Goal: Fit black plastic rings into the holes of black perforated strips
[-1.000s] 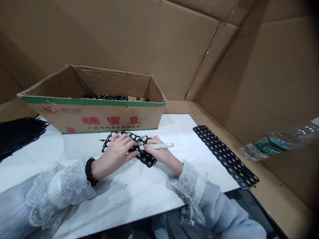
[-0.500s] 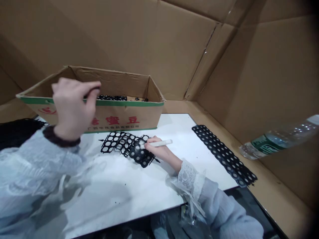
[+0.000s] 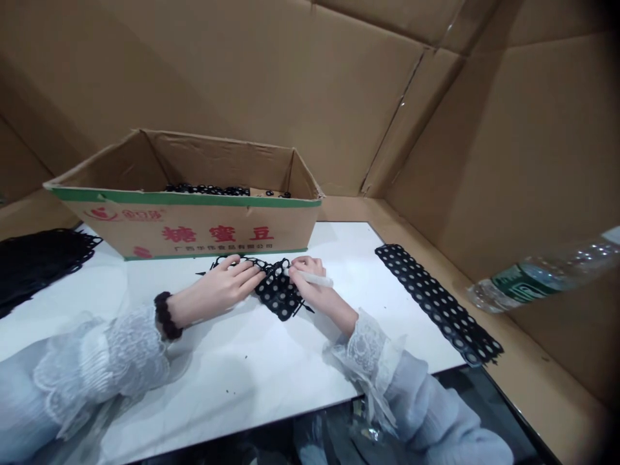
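A black perforated sheet (image 3: 281, 298) with rows of round holes lies on the white board in front of me, its right part looking layered or folded. My left hand (image 3: 230, 284) rests flat over its left part, fingers stretched out toward the right. At the sheet's upper right edge, my right hand (image 3: 312, 281) is closed around a white pen-like stick (image 3: 317, 279), whose tip end points at the sheet. Whether the right fingertips also pinch the sheet I cannot tell. Part of the sheet is hidden under my left hand.
Behind the sheet stands an open cardboard box (image 3: 194, 226) with black rings and perforated pieces inside. A pile of black sheets (image 3: 43, 265) lies at the left, a long perforated strip (image 3: 436, 300) at the right. A plastic bottle (image 3: 542, 274) lies beyond it. Cardboard walls surround the white board (image 3: 194, 400).
My left hand has come down from in front of the box, where it pinched something small and dark, onto the sheet's left part. My right hand has stayed at the sheet with the stick.
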### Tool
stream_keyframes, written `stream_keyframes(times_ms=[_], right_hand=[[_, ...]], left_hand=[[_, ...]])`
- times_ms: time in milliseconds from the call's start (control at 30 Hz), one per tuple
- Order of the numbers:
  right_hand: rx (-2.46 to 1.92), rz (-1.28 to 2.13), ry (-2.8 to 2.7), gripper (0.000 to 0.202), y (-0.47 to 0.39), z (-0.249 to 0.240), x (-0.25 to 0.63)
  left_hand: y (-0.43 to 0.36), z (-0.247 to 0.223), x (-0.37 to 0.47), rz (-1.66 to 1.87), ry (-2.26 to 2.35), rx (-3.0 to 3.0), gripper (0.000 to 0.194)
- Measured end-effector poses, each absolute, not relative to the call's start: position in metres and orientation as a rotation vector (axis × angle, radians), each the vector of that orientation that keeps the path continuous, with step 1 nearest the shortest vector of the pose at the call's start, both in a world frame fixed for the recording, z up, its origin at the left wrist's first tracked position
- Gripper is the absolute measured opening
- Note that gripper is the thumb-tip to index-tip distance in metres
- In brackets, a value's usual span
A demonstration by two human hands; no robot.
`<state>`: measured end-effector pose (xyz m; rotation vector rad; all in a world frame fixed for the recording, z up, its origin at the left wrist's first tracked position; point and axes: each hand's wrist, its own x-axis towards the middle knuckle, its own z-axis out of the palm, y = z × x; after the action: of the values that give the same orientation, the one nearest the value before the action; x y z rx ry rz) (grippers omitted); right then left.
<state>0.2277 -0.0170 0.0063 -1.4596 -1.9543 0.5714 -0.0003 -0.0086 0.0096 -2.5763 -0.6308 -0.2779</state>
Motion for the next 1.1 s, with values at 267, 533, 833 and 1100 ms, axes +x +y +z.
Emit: stream_keyframes(times_ms=[267, 533, 833, 1100], right_hand=[[-1.261, 1.108, -1.453, 0.013, -0.023, 0.014, 0.213], [-1.333, 1.296, -1.190, 0.015, -0.023, -0.003, 0.191], [-1.425, 1.218, -1.188, 0.014, -0.021, -0.010, 0.180], [-1.438, 0.804, -1.532, 0.015, -0.027, -0.013, 0.178]], left_hand=[[-0.005, 0.009, 0.003, -0.325, -0.571, -2.552, 0.018], [-0.002, 0.000, -0.002, -0.331, -0.498, -2.515, 0.025], [-0.004, -0.002, -0.001, -0.383, -0.443, -2.553, 0.027], [-0.008, -0.003, 0.007, -0.525, -0.623, -2.526, 0.031]])
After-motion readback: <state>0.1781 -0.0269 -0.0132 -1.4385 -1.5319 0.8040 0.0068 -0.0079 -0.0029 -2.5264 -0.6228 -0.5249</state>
